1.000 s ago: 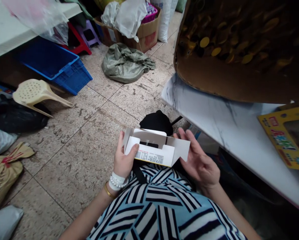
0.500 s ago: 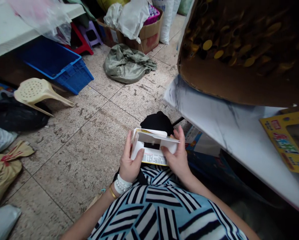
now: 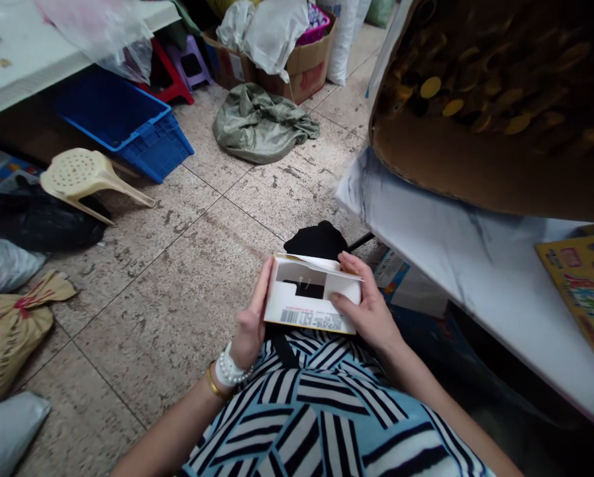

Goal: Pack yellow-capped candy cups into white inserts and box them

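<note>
Two hands, the left hand (image 3: 251, 324) and the right hand (image 3: 371, 308), hold one small white box (image 3: 306, 306). The left wrist has two bracelets: one pearl bracelet (image 3: 230, 372), one gold bracelet (image 3: 211, 384). There are three stools: one cream stool (image 3: 81, 173), one red stool (image 3: 170, 69), one purple stool (image 3: 195, 63). There is one blue crate (image 3: 128, 129). The gold coins (image 3: 430, 86) are too many to count.

Both hands, left hand (image 3: 251, 324) and right hand (image 3: 369, 308), hold a white carton (image 3: 309, 301).

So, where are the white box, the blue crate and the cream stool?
white box (image 3: 301, 306), head view, on its front panel.
blue crate (image 3: 158, 147), head view, on its near wall.
cream stool (image 3: 74, 171), head view, on its perforated seat.
</note>
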A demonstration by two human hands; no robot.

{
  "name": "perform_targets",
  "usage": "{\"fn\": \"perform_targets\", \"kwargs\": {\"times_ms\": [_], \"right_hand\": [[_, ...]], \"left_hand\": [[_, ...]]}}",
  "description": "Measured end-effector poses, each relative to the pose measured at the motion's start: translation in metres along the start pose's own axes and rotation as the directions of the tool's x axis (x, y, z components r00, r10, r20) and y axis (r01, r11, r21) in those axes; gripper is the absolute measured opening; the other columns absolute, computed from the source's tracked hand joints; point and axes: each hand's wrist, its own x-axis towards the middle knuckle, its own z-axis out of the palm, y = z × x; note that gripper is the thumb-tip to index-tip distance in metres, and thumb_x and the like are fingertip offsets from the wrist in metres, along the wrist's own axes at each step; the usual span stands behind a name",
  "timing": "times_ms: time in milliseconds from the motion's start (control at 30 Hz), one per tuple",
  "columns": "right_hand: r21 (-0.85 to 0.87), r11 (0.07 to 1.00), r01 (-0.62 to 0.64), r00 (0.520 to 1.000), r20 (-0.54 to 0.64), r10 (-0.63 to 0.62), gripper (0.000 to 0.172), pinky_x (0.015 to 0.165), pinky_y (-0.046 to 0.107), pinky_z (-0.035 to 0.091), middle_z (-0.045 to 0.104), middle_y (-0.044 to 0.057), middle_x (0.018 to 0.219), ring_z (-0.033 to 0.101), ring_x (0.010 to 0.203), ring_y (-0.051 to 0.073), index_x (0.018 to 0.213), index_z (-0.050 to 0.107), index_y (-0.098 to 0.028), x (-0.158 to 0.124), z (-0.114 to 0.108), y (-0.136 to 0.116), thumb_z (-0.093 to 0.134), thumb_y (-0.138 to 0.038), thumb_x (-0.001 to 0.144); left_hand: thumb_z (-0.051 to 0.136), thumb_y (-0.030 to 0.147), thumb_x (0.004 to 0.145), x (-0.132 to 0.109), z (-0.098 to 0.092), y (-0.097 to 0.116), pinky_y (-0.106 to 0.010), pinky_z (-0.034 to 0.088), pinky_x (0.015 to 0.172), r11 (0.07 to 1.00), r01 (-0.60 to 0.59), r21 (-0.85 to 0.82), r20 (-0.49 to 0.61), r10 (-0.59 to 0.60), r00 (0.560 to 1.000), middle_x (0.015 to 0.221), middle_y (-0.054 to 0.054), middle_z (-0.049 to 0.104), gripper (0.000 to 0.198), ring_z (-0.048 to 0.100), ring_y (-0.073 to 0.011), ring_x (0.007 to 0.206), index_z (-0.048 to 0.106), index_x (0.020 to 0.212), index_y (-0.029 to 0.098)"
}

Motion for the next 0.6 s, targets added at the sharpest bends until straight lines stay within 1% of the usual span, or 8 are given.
{"fn": "perform_targets", "kwargs": {"times_ms": [67,133,200,300,367,467,533,600], "right_hand": [[-0.011,1.0,-0.004,0.999,-0.049,0.004,0.072,0.117,0.052,0.034,0.042,0.008,0.156,0.041,0.143,0.028,0.149,0.037,-0.034,0.001,0.007,0.002,0.069,-0.029,0.085],[-0.041,0.999,0.018,0.997,-0.076,-0.021,0.076,0.117,0.054,0.034,0.042,0.009,0.157,0.041,0.144,0.028,0.152,0.034,-0.034,0.001,0.013,0.003,0.068,-0.026,0.084],[-0.063,0.997,0.042,0.996,-0.081,-0.047,0.08,0.119,0.055,0.031,0.04,0.008,0.158,0.039,0.144,0.028,0.153,0.031,-0.035,0.0,0.016,0.004,0.068,-0.025,0.083],[-0.073,0.995,0.067,0.997,-0.04,-0.07,0.079,0.118,0.056,0.032,0.039,0.008,0.158,0.041,0.143,0.028,0.153,0.031,-0.034,0.0,0.016,0.003,0.068,-0.027,0.084],[-0.093,0.991,0.093,0.995,-0.021,-0.095,0.074,0.118,0.055,0.033,0.04,0.009,0.158,0.043,0.142,0.028,0.152,0.034,-0.033,0.001,0.015,0.003,0.067,-0.027,0.086],[-0.133,0.984,0.12,0.992,-0.016,-0.124,0.069,0.119,0.054,0.032,0.041,0.008,0.156,0.043,0.14,0.027,0.15,0.037,-0.032,0.002,0.014,0.003,0.065,-0.025,0.087],[-0.142,0.982,0.125,0.991,-0.02,-0.129,0.069,0.119,0.054,0.032,0.042,0.008,0.155,0.044,0.14,0.027,0.15,0.037,-0.032,0.001,0.014,0.005,0.064,-0.024,0.087],[-0.147,0.98,0.132,0.99,-0.028,-0.138,0.07,0.119,0.054,0.032,0.041,0.007,0.155,0.044,0.14,0.027,0.15,0.036,-0.032,0.0,0.015,0.006,0.063,-0.023,0.086]], "left_hand": [[-0.01,0.066,0.094,0.001,0.001,0.001,-0.045,0.041,0.117,0.988,0.06,-0.141,0.015,-0.058,0.998,0.158,-0.012,0.045,0.088,0.042,-0.0269,0.145,0.03,0.158,0.02],[0.008,0.057,0.103,0.003,0.001,0.002,-0.044,0.034,0.121,0.972,0.112,-0.208,0.001,-0.115,0.993,0.162,-0.007,0.038,0.068,0.035,-0.025,0.149,0.032,0.158,0.025],[0.034,0.049,0.104,0.005,-0.002,0.001,-0.043,0.024,0.125,0.983,0.121,-0.135,-0.012,-0.124,0.992,0.165,-0.004,0.031,0.057,0.028,-0.0249,0.152,0.034,0.156,0.028],[0.059,0.04,0.095,0.008,-0.005,0.0,-0.048,0.015,0.127,0.994,0.057,0.09,0.02,-0.059,0.998,0.168,-0.006,0.025,0.072,0.02,-0.0283,0.154,0.028,0.158,0.028],[0.067,0.037,0.089,0.01,-0.006,-0.001,-0.05,0.018,0.125,0.99,0.035,0.137,0.039,-0.041,0.998,0.169,-0.009,0.019,0.088,0.02,-0.0301,0.154,0.016,0.161,0.027],[0.064,0.036,0.091,0.012,-0.007,0.0,-0.048,0.02,0.125,0.996,0.08,0.037,0.08,-0.083,0.993,0.169,-0.009,0.019,0.088,0.023,-0.0296,0.153,0.012,0.161,0.027],[0.056,0.038,0.095,0.014,-0.007,0.003,-0.046,0.02,0.126,0.993,0.113,-0.046,0.104,-0.107,0.989,0.168,-0.007,0.026,0.074,0.024,-0.0288,0.153,0.022,0.16,0.028],[0.052,0.038,0.097,0.018,-0.007,0.005,-0.046,0.026,0.123,0.988,0.139,-0.066,0.073,-0.134,0.988,0.163,-0.007,0.036,0.063,0.033,-0.0285,0.149,0.032,0.156,0.028]]}}
